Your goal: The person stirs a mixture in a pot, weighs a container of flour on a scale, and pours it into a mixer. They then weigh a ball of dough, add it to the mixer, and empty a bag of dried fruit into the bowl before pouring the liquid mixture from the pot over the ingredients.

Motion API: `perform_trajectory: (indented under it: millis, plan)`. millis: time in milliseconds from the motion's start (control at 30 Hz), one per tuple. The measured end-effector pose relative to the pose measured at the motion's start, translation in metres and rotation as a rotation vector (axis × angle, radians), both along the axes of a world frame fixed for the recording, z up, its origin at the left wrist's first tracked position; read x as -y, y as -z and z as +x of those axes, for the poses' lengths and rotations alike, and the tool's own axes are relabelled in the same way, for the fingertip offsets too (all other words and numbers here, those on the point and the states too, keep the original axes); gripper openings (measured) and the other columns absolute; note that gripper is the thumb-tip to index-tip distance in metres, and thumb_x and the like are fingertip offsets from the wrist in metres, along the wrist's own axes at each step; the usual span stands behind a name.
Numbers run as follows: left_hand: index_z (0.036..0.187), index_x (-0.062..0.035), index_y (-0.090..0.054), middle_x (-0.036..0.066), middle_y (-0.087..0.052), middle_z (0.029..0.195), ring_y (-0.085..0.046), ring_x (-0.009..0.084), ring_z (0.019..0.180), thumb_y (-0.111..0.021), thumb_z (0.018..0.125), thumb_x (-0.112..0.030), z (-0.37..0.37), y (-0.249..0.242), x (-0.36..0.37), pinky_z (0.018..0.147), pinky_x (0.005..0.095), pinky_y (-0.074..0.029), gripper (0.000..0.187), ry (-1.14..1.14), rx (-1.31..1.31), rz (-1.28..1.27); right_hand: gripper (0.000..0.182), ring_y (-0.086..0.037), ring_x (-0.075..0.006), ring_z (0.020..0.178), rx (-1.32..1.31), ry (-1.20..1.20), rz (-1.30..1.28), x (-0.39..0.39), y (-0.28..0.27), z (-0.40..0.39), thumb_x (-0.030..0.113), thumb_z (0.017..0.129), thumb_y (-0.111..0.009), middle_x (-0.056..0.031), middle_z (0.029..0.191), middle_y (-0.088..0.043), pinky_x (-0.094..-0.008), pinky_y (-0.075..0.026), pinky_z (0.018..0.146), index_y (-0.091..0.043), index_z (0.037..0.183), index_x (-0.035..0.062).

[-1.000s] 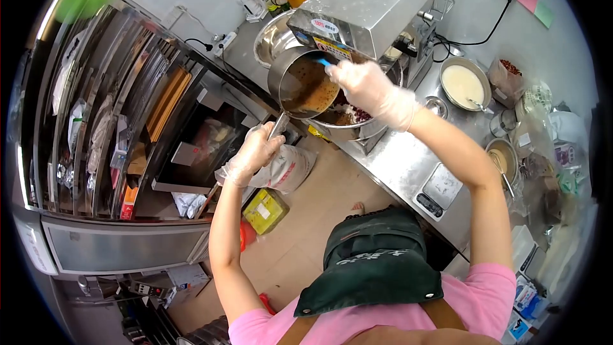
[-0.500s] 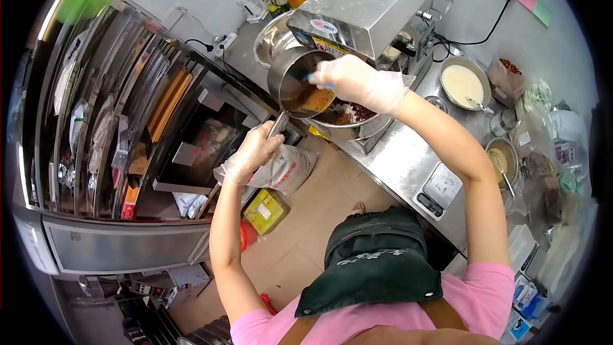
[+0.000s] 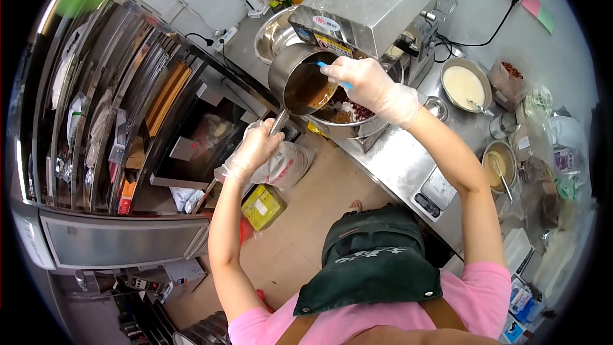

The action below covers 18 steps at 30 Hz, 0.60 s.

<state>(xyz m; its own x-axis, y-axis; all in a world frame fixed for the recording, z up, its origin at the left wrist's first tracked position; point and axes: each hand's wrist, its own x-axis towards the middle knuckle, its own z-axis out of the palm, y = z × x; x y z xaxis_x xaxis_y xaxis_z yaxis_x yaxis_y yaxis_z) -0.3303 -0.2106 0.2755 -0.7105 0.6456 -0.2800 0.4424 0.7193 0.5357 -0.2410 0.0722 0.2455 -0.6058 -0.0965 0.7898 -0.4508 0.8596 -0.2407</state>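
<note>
My left hand [image 3: 259, 147], in a clear plastic glove, is closed around the handle of a steel saucepan [image 3: 278, 75]. Brown liquid lies in the pan, which is tilted over a steel mixing bowl [image 3: 348, 131]. Dark red bits, white powder and a brown patch show in that bowl. My right hand [image 3: 367, 86], also gloved, grips a slim blue-handled utensil [image 3: 324, 65] at the mouth of the pan. Its working end is hard to make out. The bowl sits below the head of a steel machine [image 3: 373, 9].
On the steel counter [image 3: 396, 163] are a scale [image 3: 434, 193], a bowl of creamy liquid [image 3: 464, 84] and a smaller bowl with a whisk [image 3: 501, 169]. Another steel bowl [image 3: 271, 35] stands behind the saucepan. To the left rises a tray rack [image 3: 128, 108]; a white sack [image 3: 290, 166] stands below my left hand.
My right hand has drawn slightly away from the pan, and more of the blue utensil shows. The saucepan stays tilted in my left hand. The view has shifted slightly.
</note>
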Motion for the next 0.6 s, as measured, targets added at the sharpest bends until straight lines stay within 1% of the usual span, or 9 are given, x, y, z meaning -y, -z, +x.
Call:
perform_trajectory:
  millis: [33,67,133,267,333,400,467,567,600]
  plan:
    - [0.110,0.0009,-0.058,0.011,-0.060,0.075,-0.054,0.0149,0.070,-0.061,0.095,-0.015,-0.003,0.007,0.001,0.070,0.0334,-0.049,0.023,0.026,-0.056,0.026,0.019,-0.066,-0.0309,0.071,0.019,0.007,0.053,-0.001,0.012,-0.003,0.002,0.081,-0.061,-0.0099,0.081,-0.062,-0.0392,-0.054,0.059,-0.068,0.098,0.0075]
    - [0.110,0.0007,-0.058,0.015,-0.061,0.076,-0.057,0.0231,0.073,-0.062,0.094,-0.016,-0.005,0.013,0.003,0.071,0.0364,-0.049,0.024,0.046,-0.095,0.051,0.023,-0.066,-0.0307,0.070,0.120,-0.023,0.067,0.001,0.014,-0.002,0.001,0.079,-0.062,-0.0090,0.081,-0.062,-0.0393,-0.054,0.058,-0.068,0.100,0.0088]
    - [0.111,0.0003,-0.059,0.024,-0.064,0.078,-0.064,0.0396,0.078,-0.063,0.092,-0.017,-0.006,0.022,0.006,0.074,0.0426,-0.050,0.026,0.091,-0.175,0.102,0.024,-0.066,-0.0307,0.070,0.061,-0.077,0.025,0.008,0.018,0.001,0.000,0.077,-0.062,-0.0093,0.081,-0.062,-0.0391,-0.054,0.058,-0.068,0.099,0.0096]
    - [0.108,0.0008,-0.056,0.026,-0.064,0.083,-0.065,0.0402,0.082,-0.063,0.092,-0.019,0.003,0.018,-0.001,0.075,0.0433,-0.049,0.026,0.001,-0.128,0.030,0.023,-0.066,-0.0305,0.069,0.032,-0.072,-0.032,0.020,0.012,0.000,0.002,0.076,-0.063,-0.0098,0.081,-0.062,-0.0393,-0.054,0.057,-0.068,0.097,0.0096]
    - [0.107,0.0012,-0.055,0.026,-0.064,0.081,-0.066,0.0410,0.081,-0.064,0.093,-0.019,0.007,0.021,0.000,0.073,0.0441,-0.050,0.026,0.001,-0.187,0.086,0.020,-0.068,-0.0296,0.071,0.153,-0.012,0.038,0.019,0.030,0.000,0.005,0.079,-0.066,-0.0114,0.083,-0.065,-0.0382,-0.055,0.059,-0.070,0.099,0.0067]
    - [0.108,0.0011,-0.055,0.026,-0.065,0.080,-0.065,0.0406,0.077,-0.064,0.093,-0.019,0.005,0.032,0.003,0.071,0.0433,-0.050,0.027,0.027,-0.219,0.153,0.025,-0.070,-0.0309,0.079,0.025,-0.089,-0.298,0.037,0.031,0.015,0.001,0.084,-0.069,-0.0137,0.094,-0.069,-0.0365,-0.057,0.067,-0.069,0.109,0.0030]
    - [0.111,0.0010,-0.056,0.026,-0.066,0.082,-0.066,0.0406,0.078,-0.063,0.094,-0.019,0.007,0.039,0.003,0.071,0.0429,-0.051,0.027,-0.009,-0.196,0.140,0.023,-0.072,-0.0253,0.083,-0.101,0.011,-0.373,0.059,0.022,0.041,0.002,0.091,-0.066,-0.0150,0.094,-0.071,-0.0308,-0.059,0.074,-0.067,0.113,-0.0049]
    - [0.112,0.0014,-0.057,0.027,-0.067,0.084,-0.067,0.0417,0.083,-0.062,0.094,-0.019,0.010,0.040,-0.001,0.072,0.0438,-0.051,0.028,-0.070,-0.138,0.130,0.023,-0.071,-0.0174,0.090,0.016,-0.306,-1.315,0.106,0.042,0.050,0.002,0.097,-0.060,-0.0134,0.098,-0.071,-0.0278,-0.058,0.081,-0.064,0.117,-0.0080]
    - [0.112,0.0013,-0.057,0.027,-0.067,0.085,-0.067,0.0418,0.083,-0.062,0.093,-0.019,0.010,0.042,0.000,0.073,0.0438,-0.051,0.028,-0.053,-0.157,0.138,0.024,-0.072,-0.0179,0.092,0.111,-0.317,-1.451,0.116,0.047,0.048,0.002,0.097,-0.060,-0.0128,0.099,-0.071,-0.0278,-0.058,0.083,-0.064,0.118,-0.0075]
